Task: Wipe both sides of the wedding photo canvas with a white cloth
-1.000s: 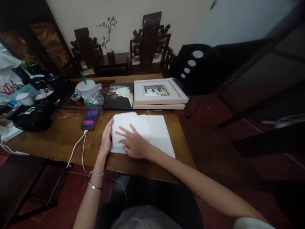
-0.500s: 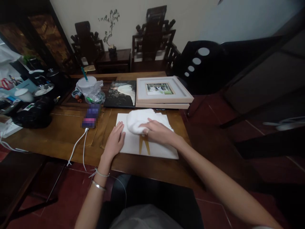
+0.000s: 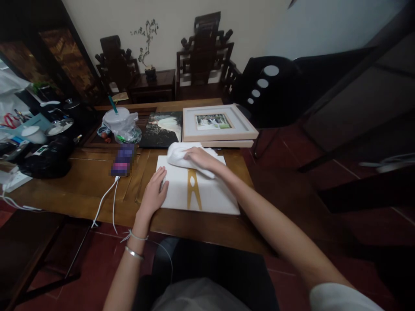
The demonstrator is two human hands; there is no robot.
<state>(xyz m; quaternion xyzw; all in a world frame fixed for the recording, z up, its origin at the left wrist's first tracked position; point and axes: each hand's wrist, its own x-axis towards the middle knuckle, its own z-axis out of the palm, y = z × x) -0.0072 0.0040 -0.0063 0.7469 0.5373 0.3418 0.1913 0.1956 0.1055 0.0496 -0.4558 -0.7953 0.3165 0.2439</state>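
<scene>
A white flat panel (image 3: pixel 210 194) with a gold clothespin shape on it lies on the wooden table (image 3: pixel 81 190) in front of me. My left hand (image 3: pixel 154 194) rests on the panel's left edge with fingers spread flat. At the panel's far edge my right hand (image 3: pixel 202 158) presses a bunched white cloth (image 3: pixel 177 154) onto the surface, fingers curled over it.
Two stacked picture frames (image 3: pixel 217 125) and a dark photo print (image 3: pixel 162 129) lie beyond the panel. A phone (image 3: pixel 123 160) with white cables, a bagged drink cup (image 3: pixel 119 123) and dark tea gear (image 3: pixel 45 155) fill the left side. Dark chairs stand behind the table.
My right hand has wiped the cloth from the panel's near left corner up to its far edge, uncovering the gold clothespin shape. My left hand shifted slightly right onto the panel's edge.
</scene>
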